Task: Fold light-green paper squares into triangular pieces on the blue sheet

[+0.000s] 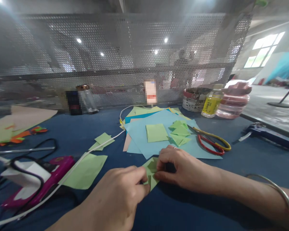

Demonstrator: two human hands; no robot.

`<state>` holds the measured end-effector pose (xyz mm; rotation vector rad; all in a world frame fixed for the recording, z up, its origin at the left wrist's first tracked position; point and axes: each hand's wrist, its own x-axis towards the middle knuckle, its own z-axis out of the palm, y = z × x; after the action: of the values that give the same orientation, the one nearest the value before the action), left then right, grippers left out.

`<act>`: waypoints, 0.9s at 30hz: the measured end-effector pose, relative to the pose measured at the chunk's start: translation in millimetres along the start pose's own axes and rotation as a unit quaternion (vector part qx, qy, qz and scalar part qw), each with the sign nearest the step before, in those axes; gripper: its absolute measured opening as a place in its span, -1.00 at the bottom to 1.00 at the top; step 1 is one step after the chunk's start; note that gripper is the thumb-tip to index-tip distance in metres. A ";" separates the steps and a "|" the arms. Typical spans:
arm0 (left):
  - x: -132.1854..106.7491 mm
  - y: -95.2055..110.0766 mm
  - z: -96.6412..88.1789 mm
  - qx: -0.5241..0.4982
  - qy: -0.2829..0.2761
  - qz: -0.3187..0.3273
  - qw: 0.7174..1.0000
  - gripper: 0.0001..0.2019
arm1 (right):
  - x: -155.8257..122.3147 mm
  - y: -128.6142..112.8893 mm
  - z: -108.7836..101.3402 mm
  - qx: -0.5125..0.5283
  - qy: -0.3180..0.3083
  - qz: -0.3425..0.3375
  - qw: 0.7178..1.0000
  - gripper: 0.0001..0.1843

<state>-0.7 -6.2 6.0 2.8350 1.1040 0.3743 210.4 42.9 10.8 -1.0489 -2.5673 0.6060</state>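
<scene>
Between my two hands is a small green paper (152, 166) with fold lines, close to the front of the blue table. My left hand (125, 189) pinches its left edge between thumb and fingers. On its right edge, my right hand (174, 165) is closed with thumb and curled fingers. Just beyond lie light blue sheets (137, 136), bearing a square stack of green paper (157, 132) and several folded green paper pieces (179, 132). Scissors (214, 141) with red and yellow handles rest at the right of the sheets.
A magenta power strip (62, 165) with a white cable, a green sheet (88, 171) and smaller green papers (102, 141) are at left. Behind are a phone (151, 91), a round basket (195, 100), a yellow-labelled bottle (210, 104) and a pink bottle (233, 101). A glue gun (272, 136) lies right.
</scene>
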 end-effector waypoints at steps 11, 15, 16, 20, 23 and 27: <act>-5.7 -2.1 3.0 -0.019 0.007 0.005 1.000 -0.75 | 0.6 -6.5 6.8 -0.033 0.023 0.023 0.999 -0.86; -6.9 -2.2 2.0 -0.022 0.003 0.001 1.000 -0.74 | 0.4 -5.8 7.9 -0.038 0.023 0.021 0.999 -0.86; -6.7 -1.7 1.5 -0.024 0.004 -0.003 1.000 -0.74 | 0.1 -5.6 8.0 -0.041 0.022 0.020 0.999 -0.87; -3.8 0.7 -0.6 -0.020 0.013 0.003 1.000 -0.66 | -1.2 -5.3 7.9 -0.051 0.026 0.012 0.998 -0.87; -1.3 1.9 -2.0 0.010 0.010 0.020 1.000 -0.67 | -1.4 -5.1 8.1 -0.048 0.027 0.006 0.998 -0.88; 0.0 5.1 -5.1 0.048 -0.012 0.021 0.999 -0.75 | -1.2 -4.1 9.2 -0.043 0.030 0.006 0.999 -0.88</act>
<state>1.3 -10.0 11.7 2.9418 1.0892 0.2965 204.9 36.9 4.7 -1.0949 -2.5567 0.4647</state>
